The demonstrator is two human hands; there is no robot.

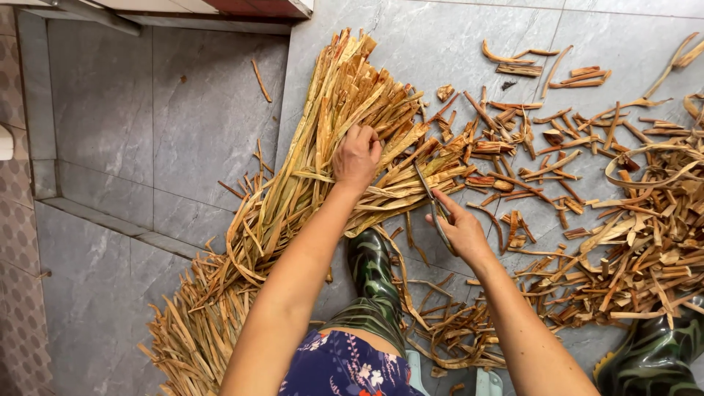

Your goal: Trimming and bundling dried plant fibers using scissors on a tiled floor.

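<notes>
The grey tiled floor (183,125) carries all the work. Across it, from lower left to upper centre, lies 1 long bundle of dried tan leaf strips (293,191), fanned at both ends and drawn tighter in the middle. To the right spreads a loose heap of cut offcuts (631,249), short curled pieces scattered well apart toward the top edge.

The left hand (357,155) is closed down onto the bundle near its upper third, fingers curled into the strips and gripping a handful. The right hand (463,231) is wrapped around the handles of 1 pair of metal scissors (433,202), whose blades point up into the bundle's right edge, just beside the left hand; whether the blades are parted cannot be told.

For a clean cut, the judgement is: keep the left hand pressing the strips flat and gathered, set the blades square across them, and hold the fingers clear of the blade line. Loose strips would likely slide aside and cut ragged.

2 dark green rubber boots (370,282) flank the work, 1 under the bundle, the other at the lower right corner. No container shows; bundle and offcuts both lie directly on the floor.
</notes>
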